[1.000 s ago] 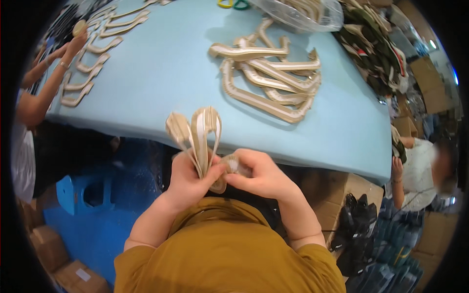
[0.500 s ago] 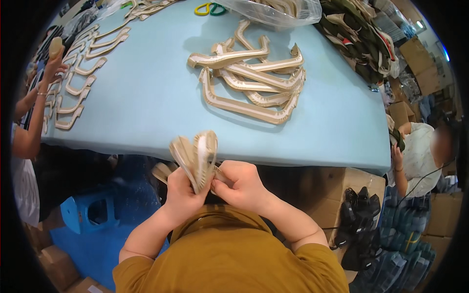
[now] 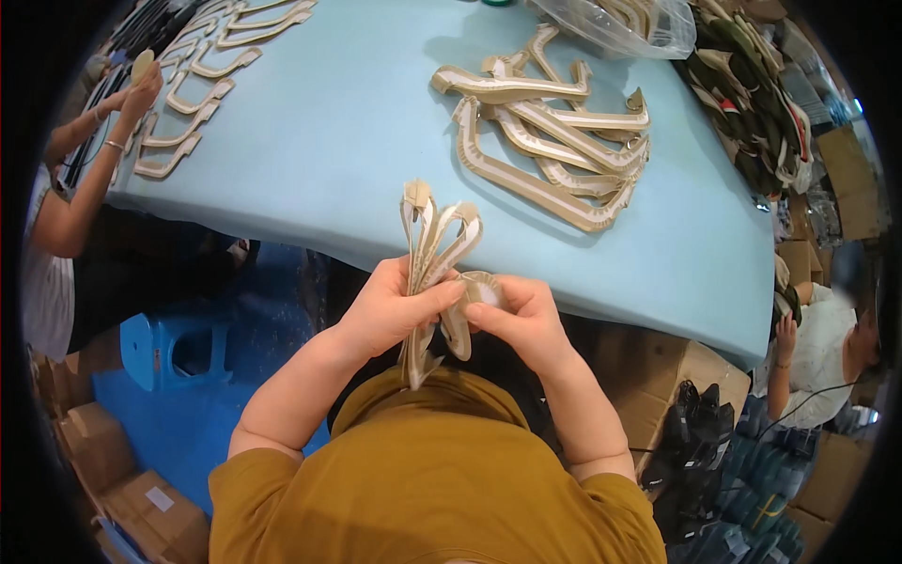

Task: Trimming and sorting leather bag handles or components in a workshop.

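Note:
A looped bundle of beige-and-white padded strips stands up from my left hand, whose thumb presses across it. My right hand pinches a curved part of a strip just to the right of the bundle, close against my left fingers. Both hands are in front of my body, by the near edge of a light blue cloth-covered table. On it lies a heaped pile of similar bent strips.
Rows of bent strips lie at left, beside a co-worker's arms. A plastic bag and dark green fabric are at upper right. Below are a blue stool and cartons; another person is at right.
My hands and the bundle have moved upward in view; the bundle's loops now stand more upright and spread. The table's contents appear shifted with the head's movement.

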Action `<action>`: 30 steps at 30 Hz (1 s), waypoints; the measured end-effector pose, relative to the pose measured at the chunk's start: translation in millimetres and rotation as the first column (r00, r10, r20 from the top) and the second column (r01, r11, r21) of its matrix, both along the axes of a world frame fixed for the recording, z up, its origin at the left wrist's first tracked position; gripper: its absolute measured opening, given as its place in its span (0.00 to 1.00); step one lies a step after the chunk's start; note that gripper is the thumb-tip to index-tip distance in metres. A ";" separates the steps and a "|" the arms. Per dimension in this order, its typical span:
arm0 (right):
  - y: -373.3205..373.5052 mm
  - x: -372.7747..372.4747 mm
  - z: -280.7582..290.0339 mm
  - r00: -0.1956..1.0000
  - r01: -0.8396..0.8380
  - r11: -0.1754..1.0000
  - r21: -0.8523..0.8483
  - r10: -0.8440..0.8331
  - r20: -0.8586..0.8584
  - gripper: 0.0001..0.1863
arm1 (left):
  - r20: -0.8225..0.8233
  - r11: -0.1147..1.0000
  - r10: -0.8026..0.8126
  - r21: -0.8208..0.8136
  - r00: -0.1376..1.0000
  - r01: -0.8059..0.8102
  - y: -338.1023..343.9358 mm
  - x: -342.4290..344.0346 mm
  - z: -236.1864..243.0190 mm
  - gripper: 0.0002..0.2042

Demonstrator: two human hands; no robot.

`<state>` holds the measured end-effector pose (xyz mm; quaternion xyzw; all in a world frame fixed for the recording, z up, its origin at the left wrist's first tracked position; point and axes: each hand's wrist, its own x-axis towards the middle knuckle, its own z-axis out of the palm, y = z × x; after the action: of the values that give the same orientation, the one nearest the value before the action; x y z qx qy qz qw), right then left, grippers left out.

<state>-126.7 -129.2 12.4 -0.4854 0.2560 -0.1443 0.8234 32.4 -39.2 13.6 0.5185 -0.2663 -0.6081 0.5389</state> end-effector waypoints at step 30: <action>-5.7 13.7 -15.1 0.966 -0.131 0.989 0.066 0.142 -0.215 0.07 | 0.109 0.977 0.158 -0.160 0.981 -0.140 0.5 -14.2 -8.2 0.04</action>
<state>-113.0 -134.9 -2.7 -0.4936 0.3148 -0.0265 0.8103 18.2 -38.6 5.4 0.5305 -0.3045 -0.5113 0.6037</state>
